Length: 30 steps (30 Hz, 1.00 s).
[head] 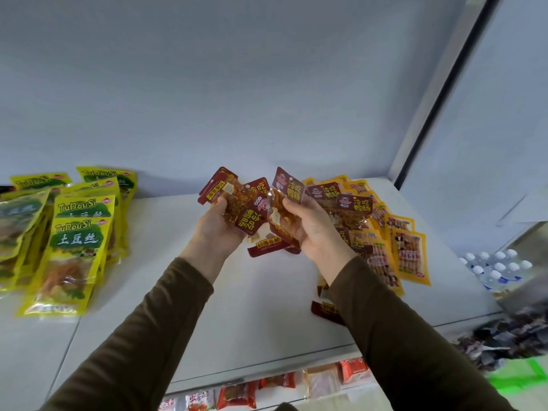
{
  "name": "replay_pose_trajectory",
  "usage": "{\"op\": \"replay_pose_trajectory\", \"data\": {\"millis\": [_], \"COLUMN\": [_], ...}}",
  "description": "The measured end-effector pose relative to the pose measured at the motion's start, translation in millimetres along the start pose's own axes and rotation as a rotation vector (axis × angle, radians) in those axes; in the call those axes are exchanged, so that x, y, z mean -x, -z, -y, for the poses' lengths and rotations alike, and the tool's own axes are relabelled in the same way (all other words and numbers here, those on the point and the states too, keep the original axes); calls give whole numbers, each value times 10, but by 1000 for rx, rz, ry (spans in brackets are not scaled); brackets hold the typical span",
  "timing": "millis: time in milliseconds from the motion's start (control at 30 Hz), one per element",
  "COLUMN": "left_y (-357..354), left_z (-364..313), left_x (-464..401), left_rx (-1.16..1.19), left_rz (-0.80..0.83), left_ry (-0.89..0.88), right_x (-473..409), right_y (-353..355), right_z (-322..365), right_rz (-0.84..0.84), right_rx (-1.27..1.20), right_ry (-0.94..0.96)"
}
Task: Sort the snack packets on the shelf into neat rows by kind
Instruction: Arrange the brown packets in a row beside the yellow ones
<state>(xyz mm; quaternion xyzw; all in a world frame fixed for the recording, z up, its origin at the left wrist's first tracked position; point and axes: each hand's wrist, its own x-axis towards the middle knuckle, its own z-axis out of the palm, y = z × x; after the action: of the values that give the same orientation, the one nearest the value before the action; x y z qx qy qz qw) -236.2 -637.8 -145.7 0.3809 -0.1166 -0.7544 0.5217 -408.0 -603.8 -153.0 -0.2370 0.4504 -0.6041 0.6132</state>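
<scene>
I take the white shelf [267, 292] as my landmark. Above its middle, both hands are raised off the board, each holding dark red duck-intestine packets. My left hand [219, 223] grips a loose fan of several red packets [234, 200], fingers curled round their lower halves, the packets tilting at different angles. My right hand [308, 229] pinches a single red packet [284, 200], thumb on its clear window, its long axis roughly upright with the label end pointing away from me. The two hands are just beside each other, the single packet nearly touching the fan, so I judge the next move is to slide it into the left-hand bunch and square the edges. That turns on lining up its long axis with the others, which are askew.

More red packets [341, 203] lie toward the shelf's right rear, overlapping a spread of orange sausage-stick packets [406, 250] that reaches the right edge. Another red one [267, 249] lies flat under my hands. At the shelf's left end sits a heap of yellow-green shredded potato packets [74, 241], already grouped but untidy.

No bins or trays hold anything here; goods lie straight on the board. Below the shelf's front edge, a lower tier [267, 390] carries other wrapped snacks.
</scene>
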Motion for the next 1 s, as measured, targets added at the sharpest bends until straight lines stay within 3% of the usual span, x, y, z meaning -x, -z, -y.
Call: {"op": "replay_pose_trajectory", "data": {"millis": [167, 333, 467, 600, 700, 767, 867, 1000], "left_y": [-40, -8, 59, 22, -24, -23, 40, 169], "left_z": [17, -7, -95, -10, 48, 81, 137, 183], "left_x": [26, 38, 75, 216, 337, 378, 349, 216], "left_rx": [99, 62, 32, -103, -184, -308, -437, -504], "left_rz": [12, 1, -42, 69, 205, 217, 65, -11], "left_ry": [-14, -82, -109, -14, 28, -40, -169, -256], "right_x": [77, 114, 110, 169, 214, 250, 300, 253], "right_y": [-53, -17, 78, -7, -235, -355, -479, -519], "right_z": [-78, 5, 168, 211, 11, -134, -290, -372], "right_rz": [40, -63, -157, 53, 55, -6, 2, -4], "right_rx": [178, 295, 88, -84, 194, 341, 383, 599], "right_ry": [-95, 70, 164, 141, 120, 152, 165, 187]}}
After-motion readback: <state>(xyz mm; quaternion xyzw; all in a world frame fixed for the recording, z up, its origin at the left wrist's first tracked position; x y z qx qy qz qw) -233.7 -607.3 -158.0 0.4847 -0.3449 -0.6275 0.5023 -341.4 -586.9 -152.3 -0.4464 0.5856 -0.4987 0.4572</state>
